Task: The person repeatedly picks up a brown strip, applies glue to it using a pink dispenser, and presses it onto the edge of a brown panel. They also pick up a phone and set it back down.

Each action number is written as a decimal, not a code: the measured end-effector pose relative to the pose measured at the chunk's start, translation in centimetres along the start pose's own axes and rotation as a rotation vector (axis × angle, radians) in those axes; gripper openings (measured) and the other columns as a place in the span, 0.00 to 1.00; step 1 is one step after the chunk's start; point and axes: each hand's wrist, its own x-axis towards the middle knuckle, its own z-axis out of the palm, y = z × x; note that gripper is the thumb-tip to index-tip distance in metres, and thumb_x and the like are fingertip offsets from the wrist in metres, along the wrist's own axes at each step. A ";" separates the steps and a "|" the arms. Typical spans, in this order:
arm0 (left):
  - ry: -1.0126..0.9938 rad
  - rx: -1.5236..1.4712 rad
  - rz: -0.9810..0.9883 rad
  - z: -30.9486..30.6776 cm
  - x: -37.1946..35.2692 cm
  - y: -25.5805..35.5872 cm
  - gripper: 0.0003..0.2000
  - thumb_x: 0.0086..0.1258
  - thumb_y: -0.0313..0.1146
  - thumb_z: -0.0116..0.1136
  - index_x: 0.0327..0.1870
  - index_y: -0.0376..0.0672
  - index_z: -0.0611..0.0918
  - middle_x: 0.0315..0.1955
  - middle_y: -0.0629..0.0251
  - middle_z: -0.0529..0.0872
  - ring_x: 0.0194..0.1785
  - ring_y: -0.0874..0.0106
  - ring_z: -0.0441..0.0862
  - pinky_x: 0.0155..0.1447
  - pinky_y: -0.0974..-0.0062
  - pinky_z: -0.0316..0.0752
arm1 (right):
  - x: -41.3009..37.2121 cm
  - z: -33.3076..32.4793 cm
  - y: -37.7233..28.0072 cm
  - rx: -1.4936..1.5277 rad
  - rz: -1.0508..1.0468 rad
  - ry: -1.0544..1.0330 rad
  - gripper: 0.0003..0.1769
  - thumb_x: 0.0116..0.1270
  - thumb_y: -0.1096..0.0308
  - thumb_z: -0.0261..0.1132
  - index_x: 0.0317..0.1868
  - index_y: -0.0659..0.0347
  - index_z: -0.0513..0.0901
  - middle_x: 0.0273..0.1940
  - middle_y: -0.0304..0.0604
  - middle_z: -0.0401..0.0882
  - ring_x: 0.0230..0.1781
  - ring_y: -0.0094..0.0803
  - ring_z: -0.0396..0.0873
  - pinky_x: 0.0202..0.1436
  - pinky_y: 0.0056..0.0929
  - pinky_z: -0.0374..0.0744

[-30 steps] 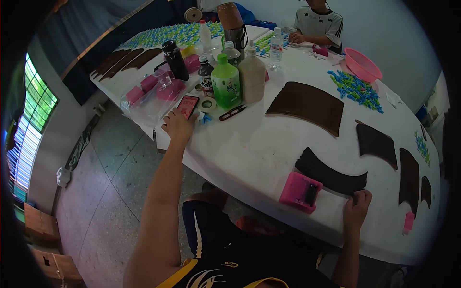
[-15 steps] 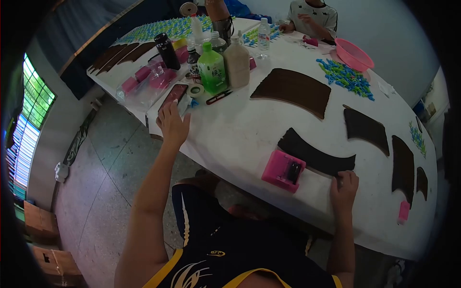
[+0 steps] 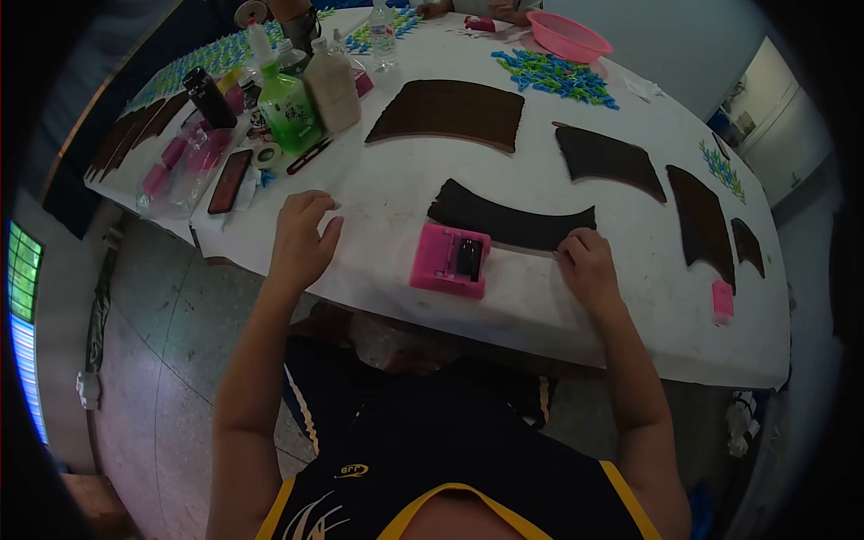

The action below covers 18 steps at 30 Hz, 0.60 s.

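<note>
The dark curved strip (image 3: 508, 216) lies near the front edge of the counter (image 3: 378, 193), between the two hands. The right hand (image 3: 589, 263) has its fingers curled at the strip's right end; whether they pinch it cannot be told. The left hand (image 3: 304, 238) is open and empty, thumb apart from the fingers, well to the left of the strip.

Between the hands, a pink block (image 3: 450, 261) with a black part sits right at the strip's near edge, towards its left end. Beyond the strip lies a large brown panel (image 3: 450, 112); smaller dark panels (image 3: 610, 162) run down the right side, a small pink piece (image 3: 722, 301) near them. Past the left hand are a phone (image 3: 230, 182), a roll of tape (image 3: 265, 154) and a cutter (image 3: 309, 156), with a green bottle (image 3: 288, 112) and other bottles crowding behind. Farther back, blue and green clips (image 3: 553, 79) lie heaped before a pink basin (image 3: 569, 38).
</note>
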 end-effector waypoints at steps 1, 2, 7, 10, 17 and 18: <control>-0.006 -0.029 0.021 0.3 0.3 0.6 0.10 0.65 0.26 0.71 0.47 0.38 0.86 0.51 0.54 0.88 0.58 0.51 0.82 0.63 0.56 0.76 | -0.1 0.1 0.2 -0.003 0.001 -0.001 0.09 0.59 0.76 0.75 0.36 0.58 0.83 0.42 0.42 0.82 0.42 0.44 0.81 0.47 0.43 0.77; -0.004 -0.032 0.020 0.5 0.6 1.2 0.10 0.65 0.26 0.71 0.47 0.38 0.86 0.51 0.54 0.88 0.58 0.51 0.82 0.63 0.56 0.76 | -0.2 0.1 0.3 -0.018 0.000 -0.010 0.09 0.60 0.76 0.75 0.36 0.57 0.82 0.42 0.42 0.82 0.43 0.44 0.81 0.48 0.43 0.77; -0.151 -0.126 0.035 1.4 2.1 4.1 0.10 0.68 0.27 0.71 0.47 0.37 0.87 0.49 0.54 0.88 0.57 0.52 0.84 0.63 0.59 0.78 | 0.0 -0.5 0.5 -0.073 -0.002 -0.062 0.09 0.62 0.74 0.76 0.37 0.57 0.81 0.42 0.41 0.82 0.46 0.42 0.81 0.53 0.43 0.75; -0.125 -0.196 0.128 2.6 3.1 6.0 0.08 0.68 0.27 0.71 0.46 0.38 0.87 0.46 0.55 0.89 0.55 0.53 0.84 0.62 0.58 0.78 | 1.6 -1.6 0.1 -0.078 0.018 -0.096 0.09 0.66 0.72 0.75 0.39 0.57 0.81 0.40 0.40 0.82 0.46 0.42 0.81 0.55 0.43 0.74; -0.032 -0.248 0.394 5.6 6.8 14.1 0.08 0.68 0.30 0.71 0.44 0.40 0.88 0.40 0.57 0.89 0.50 0.55 0.86 0.56 0.57 0.79 | 9.0 -4.8 -8.3 0.093 -0.081 -0.063 0.08 0.70 0.73 0.73 0.41 0.61 0.80 0.39 0.43 0.84 0.40 0.44 0.83 0.51 0.42 0.78; -0.025 -0.227 0.456 5.5 7.0 14.6 0.07 0.68 0.32 0.71 0.42 0.40 0.87 0.38 0.57 0.89 0.48 0.56 0.87 0.53 0.58 0.80 | 9.5 -4.9 -9.1 0.174 -0.045 -0.059 0.08 0.70 0.74 0.73 0.41 0.63 0.80 0.39 0.45 0.83 0.38 0.43 0.84 0.47 0.40 0.81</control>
